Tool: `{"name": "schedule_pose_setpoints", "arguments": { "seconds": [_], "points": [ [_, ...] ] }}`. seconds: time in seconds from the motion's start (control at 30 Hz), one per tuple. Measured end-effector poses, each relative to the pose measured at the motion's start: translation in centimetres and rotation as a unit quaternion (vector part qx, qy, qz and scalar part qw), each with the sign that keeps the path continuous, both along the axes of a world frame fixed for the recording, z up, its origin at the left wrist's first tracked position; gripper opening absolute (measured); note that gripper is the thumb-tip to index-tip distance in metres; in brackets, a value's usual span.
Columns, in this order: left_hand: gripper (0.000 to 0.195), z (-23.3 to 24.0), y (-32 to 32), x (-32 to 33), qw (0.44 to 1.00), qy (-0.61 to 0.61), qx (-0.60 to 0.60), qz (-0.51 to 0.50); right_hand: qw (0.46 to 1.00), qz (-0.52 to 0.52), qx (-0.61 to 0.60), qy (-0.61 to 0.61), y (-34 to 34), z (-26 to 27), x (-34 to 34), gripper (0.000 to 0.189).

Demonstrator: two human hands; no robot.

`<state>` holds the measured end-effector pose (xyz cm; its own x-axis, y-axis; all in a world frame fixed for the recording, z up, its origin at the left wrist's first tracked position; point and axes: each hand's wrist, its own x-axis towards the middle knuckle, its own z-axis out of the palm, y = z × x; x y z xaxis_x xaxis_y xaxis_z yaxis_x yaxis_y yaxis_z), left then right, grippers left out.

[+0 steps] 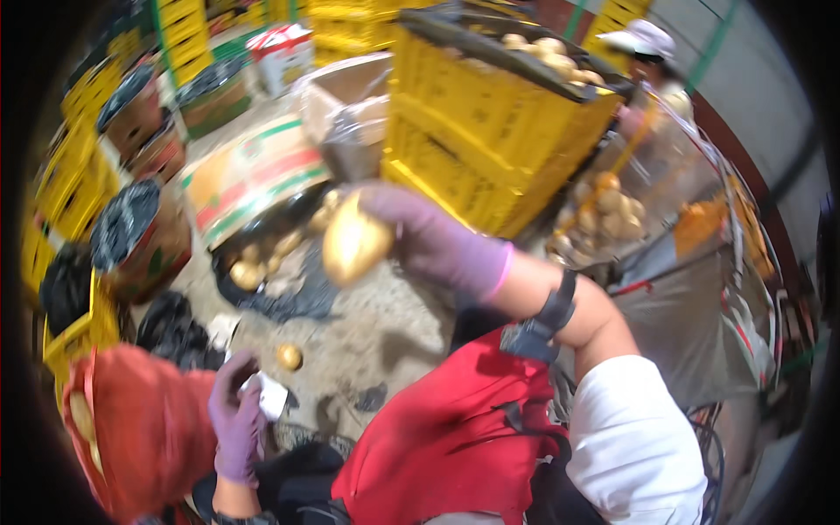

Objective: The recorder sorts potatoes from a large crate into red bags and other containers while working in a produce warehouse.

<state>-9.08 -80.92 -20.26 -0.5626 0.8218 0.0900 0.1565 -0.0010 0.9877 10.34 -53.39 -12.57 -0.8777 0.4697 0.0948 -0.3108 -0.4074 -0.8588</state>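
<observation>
Both my hands wear purple gloves. My right hand (420, 230), blurred and raised near the middle of the view, grips a large yellow potato (354, 243). Low on the left, my left hand (237, 410) has its thumb and fingers around a small white piece of paper or cloth (270, 395). Beside that hand bulges a red mesh sack (151, 420) with potatoes showing at its mouth. A printed carton (256, 174) lies tipped on its side, with potatoes (247, 274) spilling onto its black plastic liner (289, 308). One small potato (289, 356) rests on the concrete floor.
Stacked yellow crates (459, 131) hold potatoes at the top. At right, a clear plastic bag (610, 210) of potatoes stands near a co-worker (656, 85) in a cap. Lined cartons (141, 243), black plastic (174, 331) and more yellow crates (79, 197) stand or lie at left.
</observation>
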Motion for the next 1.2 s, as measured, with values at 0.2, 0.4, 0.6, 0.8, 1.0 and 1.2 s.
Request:
{"name": "schedule_pose_setpoints", "arguments": {
  "seconds": [0.2,0.4,0.6,0.8,1.0,1.2],
  "points": [
    [0.033,-0.9,1.1,-2.6,0.997,-0.059,0.056,-0.007,0.954,-0.244,0.143,0.097,15.1,13.7,14.5,0.048],
    [0.036,0.4,3.8,-2.5,0.998,-0.057,0.013,0.011,0.865,-0.452,0.042,0.216,25.7,15.7,25.4,0.036],
    [0.038,0.3,4.5,-4.1,0.999,-0.034,-0.020,0.014,0.718,-0.515,0.467,0.034,13.4,10.8,12.8,0.024],
    [0.030,2.2,5.7,-3.4,0.993,-0.101,-0.040,0.047,0.715,-0.261,0.647,-0.041,8.5,2.4,1.9,0.031],
    [0.031,3.5,4.7,-2.0,0.987,-0.138,-0.082,0.001,0.689,0.122,0.672,-0.241,4.9,-20.3,-10.9,0.059],
    [0.020,4.0,2.4,-3.6,0.979,0.101,-0.106,-0.143,0.589,0.280,0.704,-0.282,-4.1,-31.8,-22.0,0.060]
  ]
}}
